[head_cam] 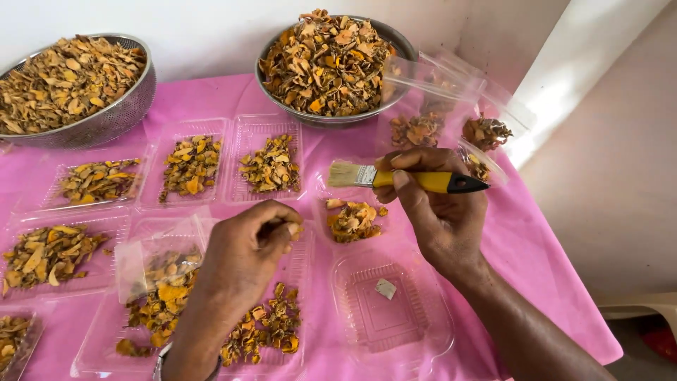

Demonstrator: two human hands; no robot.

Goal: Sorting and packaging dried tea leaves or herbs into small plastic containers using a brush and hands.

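Holding a small flat paintbrush with pale bristles, a metal ferrule and a yellow-and-black handle (405, 178), the right hand (437, 212) sat just right of the frame's centre, fingers curled shut around the handle and bristles pointing left. The left hand (243, 254), lower and left of centre, was closed to a pinch on a small dried yellow-orange slice (295, 229), thumb and fingertips meeting over it.

That slice looked light, stiff and brittle — likely to crumble under a hard squeeze, so a gentle grip by its edges seemed best. The brush looked light and rigid, easy to steer from mid-handle.

Below the brush lay a loose pile of dried slices (354, 220) on a clear lid, and lower right an open clear plastic clamshell tray (391, 307) held only a small pale scrap. Filled clear trays (190, 166) lined the left half of the pink-covered worktop (536, 261). Two steel bowls heaped with dried slices stood at the top: a perforated one (106, 116) at upper left, a smooth one (331, 116) at upper centre.

Open room was scarce — trays touched or nearly touched, their thin walls liable to skid or tip if nudged. The worktop's edge ran down the right of the frame, close to the right forearm.
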